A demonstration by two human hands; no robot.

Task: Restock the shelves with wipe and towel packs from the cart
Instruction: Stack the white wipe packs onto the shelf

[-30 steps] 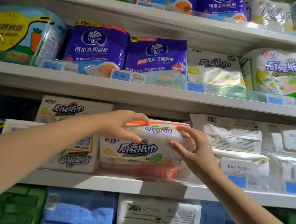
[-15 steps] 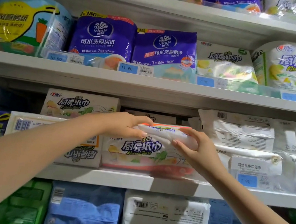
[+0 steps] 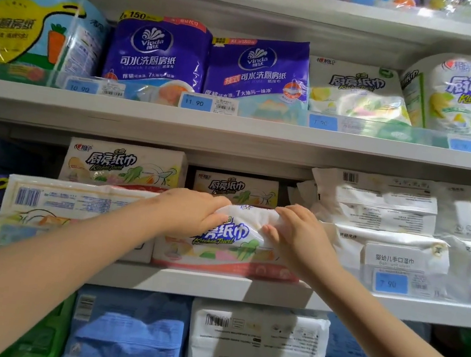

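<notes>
Currently seated at the front of the middle shelf (image 3: 214, 286): kitchen towel pack (image 3: 229, 240), standing on its long edge, printed face outward. Flanked on the left by a barcode-side pack (image 3: 74, 211), touching or just beside it, and on the right by a white wet-wipe pack (image 3: 392, 250), near it. Backed by a second towel pack (image 3: 236, 189) deeper on the same shelf.

Held along the top edge from both ends. Left hand (image 3: 190, 213): fingers curled over the upper left corner, gripping. Right hand (image 3: 301, 238): fingers hooked over the upper right corner, thumb pressed against the front face, gripping likewise. Note the film bunched and wrinkled between the two hands.

Treat as light, soft and compressible, judging by the crumpled wrapper. Expect little stiffness, and sagging if lifted by one corner. Expect a smooth, somewhat slippery film. Rate as not fragile, though prone to denting and to wrapper tears under a hard pinch.

Take hold at both short ends, or across the top with spread fingers, never by loose film alone. Push squarely on the upper front face to seat deeper. Keep clear of the price tag (image 3: 391, 282) at the shelf lip.
</notes>
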